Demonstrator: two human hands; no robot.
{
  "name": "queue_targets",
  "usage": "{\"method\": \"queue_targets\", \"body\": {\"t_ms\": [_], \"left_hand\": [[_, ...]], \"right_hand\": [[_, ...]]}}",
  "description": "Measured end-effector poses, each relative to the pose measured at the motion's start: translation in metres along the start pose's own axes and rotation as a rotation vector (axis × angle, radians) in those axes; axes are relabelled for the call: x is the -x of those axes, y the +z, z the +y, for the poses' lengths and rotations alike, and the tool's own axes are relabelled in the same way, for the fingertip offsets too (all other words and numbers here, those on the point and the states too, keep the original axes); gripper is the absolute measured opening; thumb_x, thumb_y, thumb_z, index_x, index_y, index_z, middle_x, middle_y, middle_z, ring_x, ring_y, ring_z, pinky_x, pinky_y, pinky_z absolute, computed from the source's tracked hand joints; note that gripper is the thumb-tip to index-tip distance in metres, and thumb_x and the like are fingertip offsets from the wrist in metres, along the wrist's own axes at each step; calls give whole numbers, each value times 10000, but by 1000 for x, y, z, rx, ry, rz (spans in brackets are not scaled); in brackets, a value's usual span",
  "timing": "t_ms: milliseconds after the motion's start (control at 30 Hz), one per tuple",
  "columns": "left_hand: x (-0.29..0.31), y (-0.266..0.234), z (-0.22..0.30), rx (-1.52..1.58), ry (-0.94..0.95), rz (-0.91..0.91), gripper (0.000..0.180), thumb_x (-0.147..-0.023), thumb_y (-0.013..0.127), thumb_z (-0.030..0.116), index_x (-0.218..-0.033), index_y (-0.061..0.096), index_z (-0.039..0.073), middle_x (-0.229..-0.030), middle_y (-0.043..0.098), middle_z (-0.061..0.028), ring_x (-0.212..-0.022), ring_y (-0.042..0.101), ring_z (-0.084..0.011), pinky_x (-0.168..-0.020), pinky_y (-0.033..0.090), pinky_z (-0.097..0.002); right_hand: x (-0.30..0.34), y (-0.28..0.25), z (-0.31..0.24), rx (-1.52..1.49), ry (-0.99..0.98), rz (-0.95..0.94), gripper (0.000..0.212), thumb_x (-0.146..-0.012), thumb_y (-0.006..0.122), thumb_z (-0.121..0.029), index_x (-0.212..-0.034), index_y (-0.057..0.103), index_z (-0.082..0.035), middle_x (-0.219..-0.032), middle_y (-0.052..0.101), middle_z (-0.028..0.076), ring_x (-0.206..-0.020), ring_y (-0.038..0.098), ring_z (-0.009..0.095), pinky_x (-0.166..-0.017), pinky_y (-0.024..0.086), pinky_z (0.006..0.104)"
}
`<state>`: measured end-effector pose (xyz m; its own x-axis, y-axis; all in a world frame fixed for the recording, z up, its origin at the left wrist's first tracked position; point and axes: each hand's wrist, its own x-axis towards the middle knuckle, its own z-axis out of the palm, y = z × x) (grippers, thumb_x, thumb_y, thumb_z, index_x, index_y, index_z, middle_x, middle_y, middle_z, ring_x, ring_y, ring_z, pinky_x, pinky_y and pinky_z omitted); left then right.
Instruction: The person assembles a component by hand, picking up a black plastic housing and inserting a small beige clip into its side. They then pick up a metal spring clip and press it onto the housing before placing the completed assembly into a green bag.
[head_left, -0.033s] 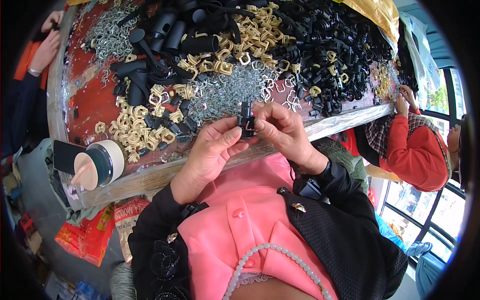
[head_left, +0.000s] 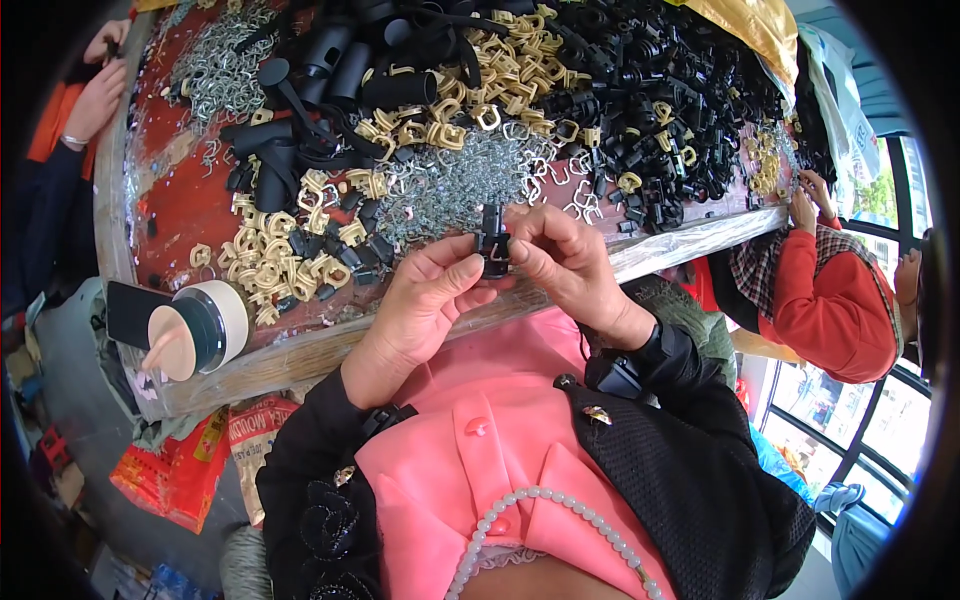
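Black part (head_left: 493, 242) held upright between two hands

It sits over the table's near wooden edge (head_left: 290, 358), just on the person's side of a heap of silver wire hooks (head_left: 450, 180). Its long axis runs up and down the view, the narrow end pointing away from the person, the wider, blocky end toward the chest. The left hand (head_left: 425, 297) is clamped on its left side, thumb and fingers closed. The right hand (head_left: 572, 262) has its bent thumb and forefinger at the right side; whether they pinch the part or something small, I cannot tell. Fingertips cover both flanks, and a small pale glint low on it is hard to make out. At the far side, black tubes (head_left: 400, 90) and straps are partly cut off by the upper border.
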<state>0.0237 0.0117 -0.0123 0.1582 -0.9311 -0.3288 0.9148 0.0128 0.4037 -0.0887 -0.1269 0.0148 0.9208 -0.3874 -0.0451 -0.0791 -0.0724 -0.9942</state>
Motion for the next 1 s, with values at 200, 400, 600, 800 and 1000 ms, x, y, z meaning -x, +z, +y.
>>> {"method": "queue_targets", "body": {"t_ms": [200,400,600,800,1000], "left_hand": [[1,2,-1,-9,-10,30,257,-813,540,112,-1044,518,0,-913,600,-93,-788,607,-186,-670,510,-243],[0,1,-2,-18,-21,29,239,-806,551,107,-1021,535,5,-905,604,-94,-788,606,-176,-666,511,-242],[0,-2,-2,-17,-34,25,264,-801,565,115,-1037,542,-1,-926,596,-74,-773,601,-160,-676,492,-223],[2,2,2,-93,-48,86,250,-797,565,107,-1018,541,-7,-920,596,-85,-774,599,-158,-675,497,-221],[12,3,10,-181,-68,86,256,-790,568,103,-1013,535,-17,-925,594,-105,-779,597,-170,-665,499,-215]], "right_hand": [[-2,1,-9,462,-347,-9,116,-738,584,-5,-774,474,-1,-739,503,110,-663,535,234,-631,439,313],[0,-1,-10,519,-384,16,136,-708,588,31,-781,478,-1,-785,522,141,-708,561,287,-725,462,368],[-2,-2,-10,658,-461,-72,150,-709,597,20,-795,477,-8,-767,513,119,-683,550,246,-683,465,344],[-2,-3,-15,396,-60,-137,138,-725,600,7,-780,476,-19,-714,468,60,-599,471,138,-534,401,251],[-15,-15,-3,84,-34,-195,126,-755,596,-61,-778,478,-23,-686,438,31,-581,428,111,-493,342,232]]}}
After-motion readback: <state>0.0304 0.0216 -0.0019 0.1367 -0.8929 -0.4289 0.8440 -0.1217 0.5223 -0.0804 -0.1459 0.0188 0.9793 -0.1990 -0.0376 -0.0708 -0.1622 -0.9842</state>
